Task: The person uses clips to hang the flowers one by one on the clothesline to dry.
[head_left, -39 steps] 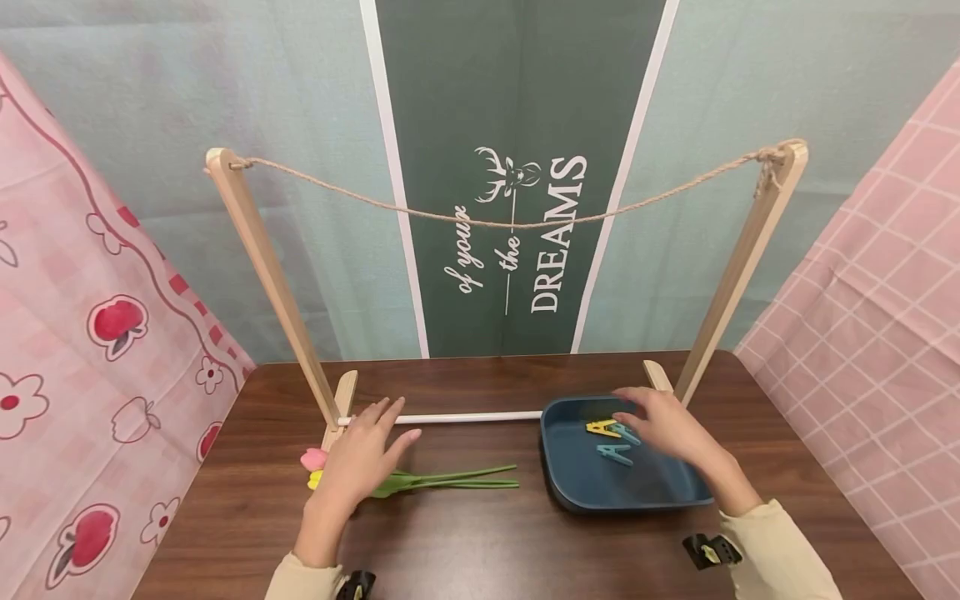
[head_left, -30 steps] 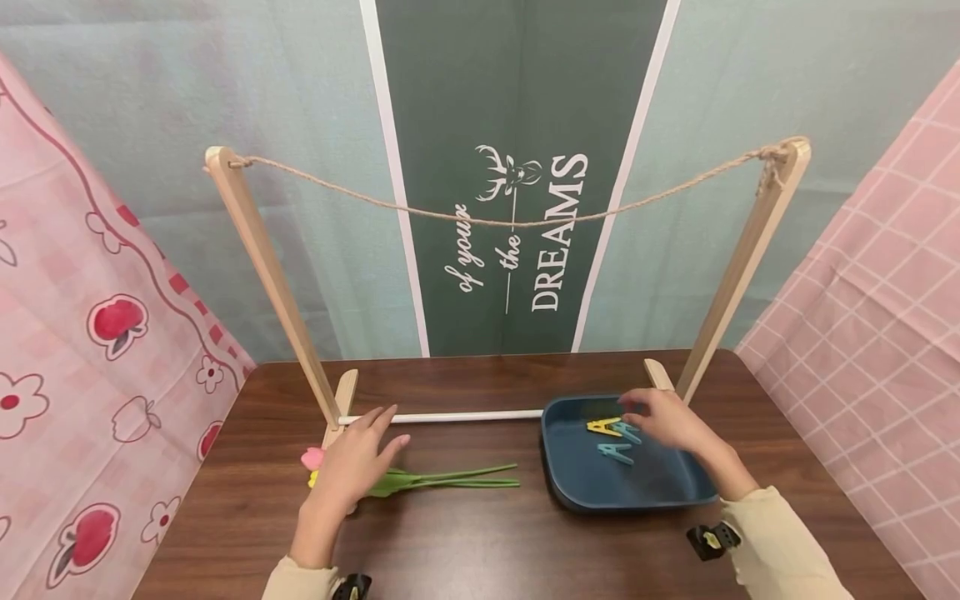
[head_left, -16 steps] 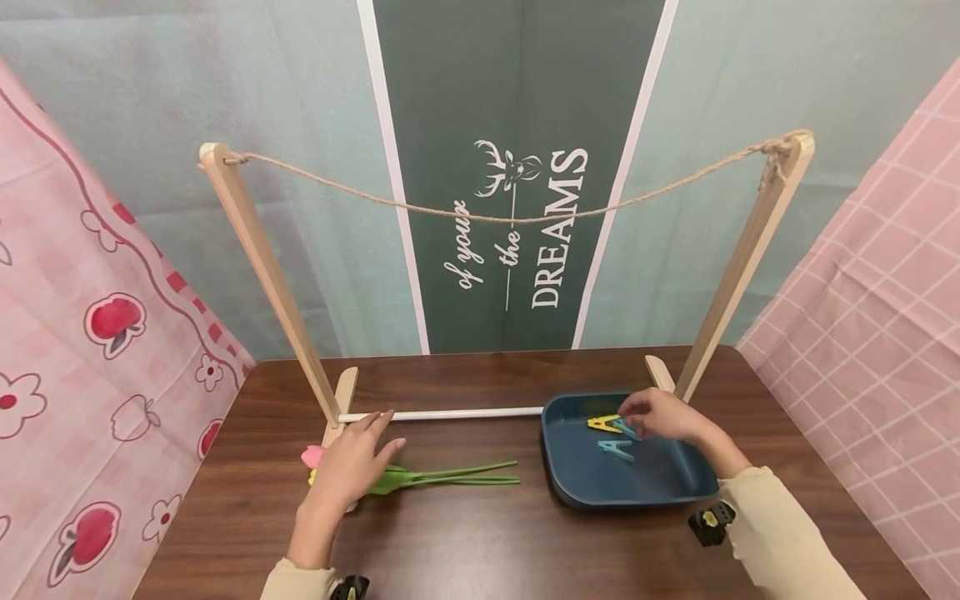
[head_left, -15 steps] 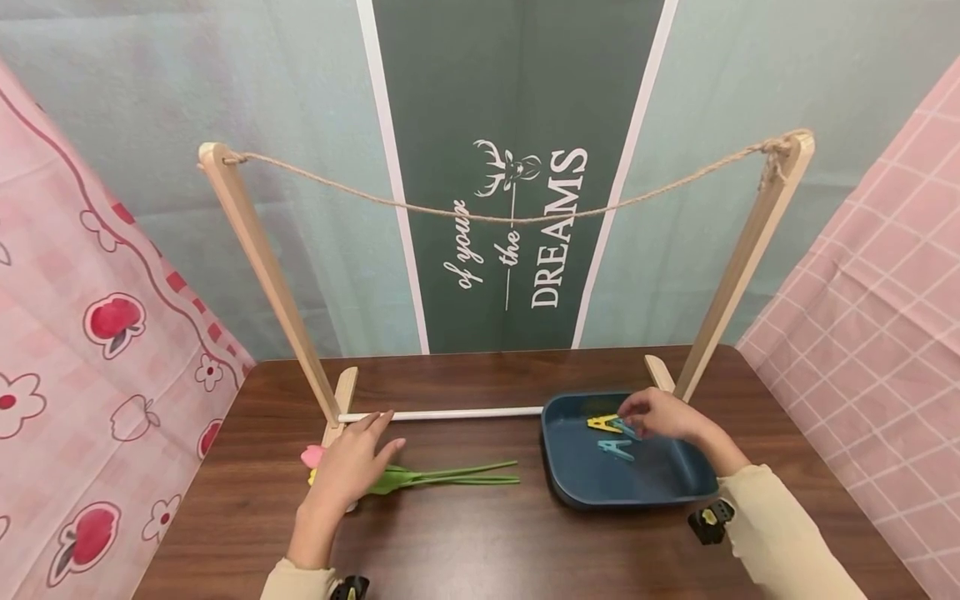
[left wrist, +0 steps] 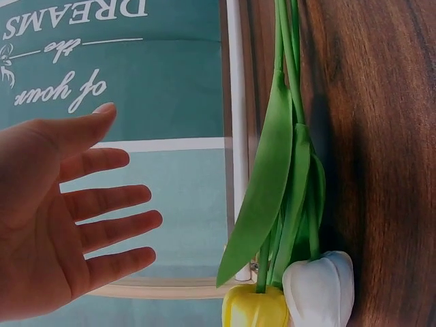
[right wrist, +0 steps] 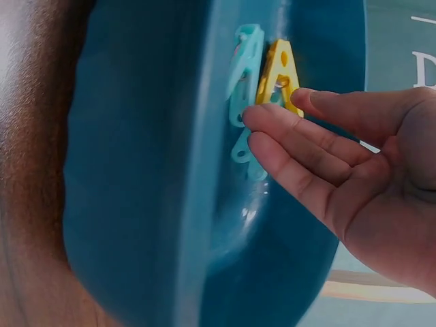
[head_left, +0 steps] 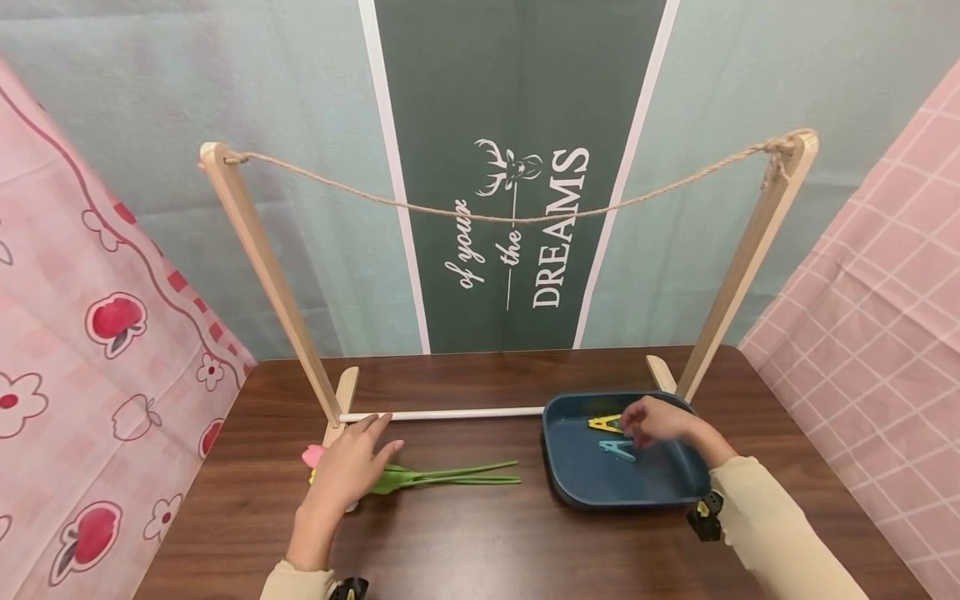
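My right hand [head_left: 662, 421] reaches down into a dark blue basin [head_left: 626, 487], thumb and fingers apart. In the right wrist view its fingertips overlap the clothespins: a yellow clothespin [right wrist: 280, 65], a teal clothespin [right wrist: 244, 73] and a second blue one [right wrist: 246, 155] partly hidden behind the fingers. Nothing shows gripped. My left hand [head_left: 351, 465] hovers with spread fingers over artificial tulips, covering part of them in the head view. Their green stems [head_left: 468, 472] point right. The left wrist view shows a white tulip [left wrist: 320, 289] and a yellow tulip [left wrist: 253, 308] beside the hand.
A wooden stand with a left post [head_left: 270, 279] and a right post [head_left: 742, 275] rises at the back. A sagging twine rope [head_left: 517, 219] joins their tops, and a white rod [head_left: 465, 413] runs low behind the tulips to the basin. Patterned cloths hang around the brown table [head_left: 480, 550].
My right hand has moved lower and nearer the clothespins, its fingers drawing in and covering most of one blue clothespin. The left hand has drifted slightly left and is now almost still.
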`<state>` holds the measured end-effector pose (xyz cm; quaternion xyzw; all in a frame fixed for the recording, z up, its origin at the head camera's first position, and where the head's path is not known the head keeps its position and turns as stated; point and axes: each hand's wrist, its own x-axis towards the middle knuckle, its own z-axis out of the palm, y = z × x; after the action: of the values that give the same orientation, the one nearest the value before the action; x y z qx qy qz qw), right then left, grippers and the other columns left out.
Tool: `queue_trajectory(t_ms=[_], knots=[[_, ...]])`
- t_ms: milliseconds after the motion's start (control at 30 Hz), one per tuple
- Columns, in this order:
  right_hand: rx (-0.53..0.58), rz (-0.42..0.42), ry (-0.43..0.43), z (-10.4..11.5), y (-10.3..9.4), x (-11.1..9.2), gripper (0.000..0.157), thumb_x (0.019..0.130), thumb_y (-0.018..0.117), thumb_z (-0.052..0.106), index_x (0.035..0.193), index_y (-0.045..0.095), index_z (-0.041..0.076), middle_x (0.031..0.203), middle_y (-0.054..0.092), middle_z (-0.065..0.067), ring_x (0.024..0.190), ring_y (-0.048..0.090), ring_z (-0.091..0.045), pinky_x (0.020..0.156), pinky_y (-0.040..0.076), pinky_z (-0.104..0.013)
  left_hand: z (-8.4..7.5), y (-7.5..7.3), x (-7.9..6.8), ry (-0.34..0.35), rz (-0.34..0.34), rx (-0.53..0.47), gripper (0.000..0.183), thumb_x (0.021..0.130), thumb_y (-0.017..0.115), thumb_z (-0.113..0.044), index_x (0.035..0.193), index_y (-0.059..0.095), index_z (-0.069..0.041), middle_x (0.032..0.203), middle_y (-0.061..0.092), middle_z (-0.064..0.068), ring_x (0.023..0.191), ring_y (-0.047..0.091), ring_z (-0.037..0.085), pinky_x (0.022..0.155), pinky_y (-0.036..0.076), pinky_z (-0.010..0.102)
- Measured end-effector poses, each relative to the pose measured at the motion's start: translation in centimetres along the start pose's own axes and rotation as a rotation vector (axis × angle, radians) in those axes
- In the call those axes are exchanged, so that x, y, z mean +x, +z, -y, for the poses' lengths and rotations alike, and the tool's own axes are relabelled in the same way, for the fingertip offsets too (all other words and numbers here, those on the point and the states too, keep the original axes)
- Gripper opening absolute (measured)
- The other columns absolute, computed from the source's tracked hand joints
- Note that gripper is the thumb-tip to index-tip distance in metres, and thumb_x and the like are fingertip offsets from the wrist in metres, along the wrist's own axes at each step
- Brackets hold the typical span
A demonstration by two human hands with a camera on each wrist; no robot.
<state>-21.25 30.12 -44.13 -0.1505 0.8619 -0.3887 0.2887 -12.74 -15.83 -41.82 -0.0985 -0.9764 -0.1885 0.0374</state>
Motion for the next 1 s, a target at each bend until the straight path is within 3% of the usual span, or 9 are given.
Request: queue_trajectory(t_ms=[467,1000], knots=[[0.012,0.028,0.111,-0.2,-0.3,0.3,0.023,0.082,0.047,-0.01,0.102,0.056,-0.016,0.093,0.062,-0.02,0.084,0.062,-0.032,0.071,0.051,-0.043,0.1,0.2,0.0,-0.021,0.013,-0.001,0.048,0.086,0.061,-0.031,0.125,0.054,-0.003,0.122,0.052,0.023,0.111,0.049,0.04,0.087,0.04,0.052],[0.014,0.033,0.103,0.8,-1.3,0.4,0.021,0.082,0.043,-0.01,0.093,0.059,-0.017,0.089,0.064,-0.021,0.085,0.063,-0.033,0.072,0.051,-0.042,0.1,0.5,0.0,-0.027,0.03,-0.008,0.047,0.086,0.062,-0.03,0.124,0.054,-0.003,0.122,0.052,0.022,0.111,0.049,0.039,0.087,0.04,0.052]])
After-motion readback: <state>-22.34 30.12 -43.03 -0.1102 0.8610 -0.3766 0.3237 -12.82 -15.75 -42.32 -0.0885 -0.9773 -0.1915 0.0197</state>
